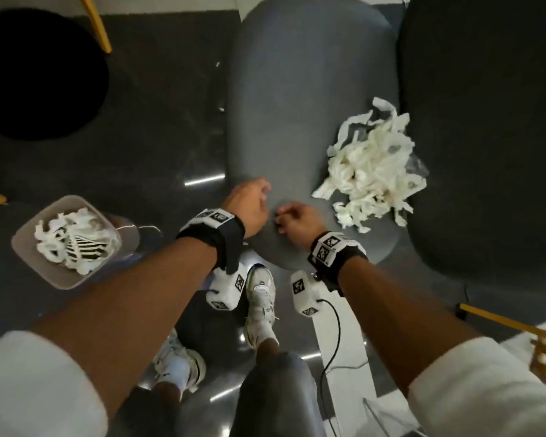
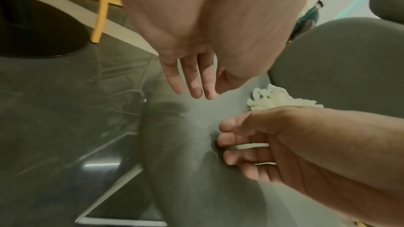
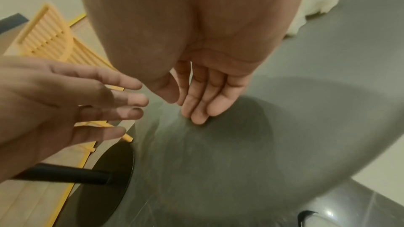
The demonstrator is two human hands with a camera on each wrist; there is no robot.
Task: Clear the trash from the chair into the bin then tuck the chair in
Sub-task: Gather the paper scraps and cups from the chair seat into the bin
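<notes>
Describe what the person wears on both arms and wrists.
White sleeves pushed up above bare forearms. Left hand and right hand are ungloved. Each wrist carries a black strap with black-and-white square markers and a white marker-covered camera block beneath; a black cable trails from the right one.

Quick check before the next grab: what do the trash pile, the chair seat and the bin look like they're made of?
Trash pile: thin white paper or tissue strips, matte, crinkled and torn-edged; a clear film scrap shows at its right edge.
Chair seat: grey, matte, smooth and rounded; probably upholstery or moulded plastic, unclear which.
Bin: pale, smooth, slightly translucent walls, likely plastic.
</notes>
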